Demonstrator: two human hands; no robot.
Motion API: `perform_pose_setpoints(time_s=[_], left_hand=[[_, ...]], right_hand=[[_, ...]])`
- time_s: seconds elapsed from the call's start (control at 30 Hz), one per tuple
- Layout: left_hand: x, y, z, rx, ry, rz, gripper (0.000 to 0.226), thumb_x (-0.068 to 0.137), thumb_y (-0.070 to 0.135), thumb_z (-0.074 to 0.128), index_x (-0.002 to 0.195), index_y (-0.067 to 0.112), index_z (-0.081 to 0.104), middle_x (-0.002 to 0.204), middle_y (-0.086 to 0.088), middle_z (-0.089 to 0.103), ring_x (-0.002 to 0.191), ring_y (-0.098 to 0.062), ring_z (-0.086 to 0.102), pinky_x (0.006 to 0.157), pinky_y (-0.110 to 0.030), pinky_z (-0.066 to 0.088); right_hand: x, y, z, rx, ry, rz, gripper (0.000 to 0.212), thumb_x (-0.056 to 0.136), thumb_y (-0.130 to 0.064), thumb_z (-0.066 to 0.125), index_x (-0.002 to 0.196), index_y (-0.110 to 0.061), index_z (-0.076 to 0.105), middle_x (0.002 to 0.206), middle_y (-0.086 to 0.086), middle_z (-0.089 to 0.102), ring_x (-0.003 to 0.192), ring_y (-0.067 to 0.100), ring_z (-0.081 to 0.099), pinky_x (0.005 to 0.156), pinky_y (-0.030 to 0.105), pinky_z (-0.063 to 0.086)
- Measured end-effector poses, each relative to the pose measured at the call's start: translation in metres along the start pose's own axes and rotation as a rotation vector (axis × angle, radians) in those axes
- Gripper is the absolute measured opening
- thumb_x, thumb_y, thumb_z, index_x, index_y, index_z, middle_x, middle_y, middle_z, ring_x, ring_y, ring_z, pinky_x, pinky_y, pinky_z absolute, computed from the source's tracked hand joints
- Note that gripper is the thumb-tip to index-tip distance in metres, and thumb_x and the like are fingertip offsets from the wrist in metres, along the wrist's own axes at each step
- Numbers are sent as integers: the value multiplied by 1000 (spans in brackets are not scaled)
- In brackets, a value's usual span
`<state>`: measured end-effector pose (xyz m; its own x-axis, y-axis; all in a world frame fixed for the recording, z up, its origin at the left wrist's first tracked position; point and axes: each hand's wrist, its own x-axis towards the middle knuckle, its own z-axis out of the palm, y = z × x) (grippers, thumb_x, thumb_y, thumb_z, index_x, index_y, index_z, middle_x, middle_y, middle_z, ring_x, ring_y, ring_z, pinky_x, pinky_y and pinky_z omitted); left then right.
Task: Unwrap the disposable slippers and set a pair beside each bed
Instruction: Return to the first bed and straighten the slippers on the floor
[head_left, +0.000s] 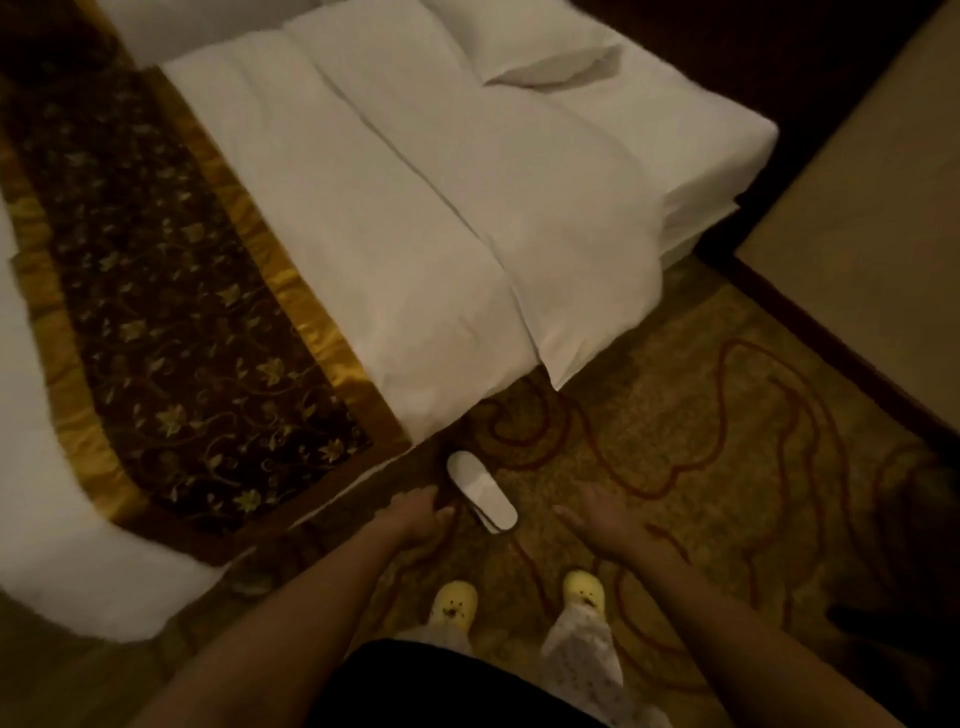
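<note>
White disposable slippers lie on the patterned carpet just off the bed's near corner, one stacked on the other as far as I can tell. The bed has white sheets and a dark floral runner with gold edging. My left hand hangs just left of the slippers with loosely curled fingers, holding nothing. My right hand is spread to their right, fingers relaxed, empty and apart from them.
A pillow lies at the head of the bed. A beige wall with a dark skirting runs along the right. My feet in yellow slippers stand on the carpet. A white bedcover fills the lower left.
</note>
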<state>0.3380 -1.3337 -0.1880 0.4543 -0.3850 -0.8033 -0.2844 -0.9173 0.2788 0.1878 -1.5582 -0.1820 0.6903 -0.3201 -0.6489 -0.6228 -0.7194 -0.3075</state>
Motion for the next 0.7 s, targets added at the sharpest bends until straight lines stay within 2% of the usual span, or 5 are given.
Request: perform_pose_setpoints(time_s=[0.1,0.2,0.37,0.5,0.7], left_hand=[[5,13,6,-78,88,-91,63,91,53,35,145,22,24,151,-8,31,136,-30,33,110,-51,31],[8,27,24,-186,105,-199,65,92,53,35,147,23,19,156,-6,23,141,-31,25,113,-51,26],[21,38,55,-388,154,-277,67,92,53,36,147,18,21,155,-10,25,140,-32,27,114,-47,26],[52,32,77,-488,187,-247,59,94,52,34,143,19,33,148,-10,39,131,-28,40,112,-42,31],[150,6,123,-575,271,-332,68,92,54,37,147,16,24,154,-10,28,138,-29,31,116,-39,24]], right_hand=[[33,7,-27,-69,-49,-106,60,94,-50,40,140,-11,34,147,14,37,134,29,36,111,39,29],[59,13,-45,-134,-130,-172,66,93,-53,39,145,-13,27,152,13,28,138,32,29,113,44,28],[101,14,-50,-199,-213,-260,64,92,-53,40,142,-13,32,148,13,35,133,34,36,108,49,35],[138,13,-27,-163,-245,-281,66,92,-54,40,143,-13,30,148,12,35,135,33,35,109,47,35],[218,26,55,-118,-255,-259,66,93,-50,41,145,-13,26,151,12,31,137,31,32,111,47,33]])
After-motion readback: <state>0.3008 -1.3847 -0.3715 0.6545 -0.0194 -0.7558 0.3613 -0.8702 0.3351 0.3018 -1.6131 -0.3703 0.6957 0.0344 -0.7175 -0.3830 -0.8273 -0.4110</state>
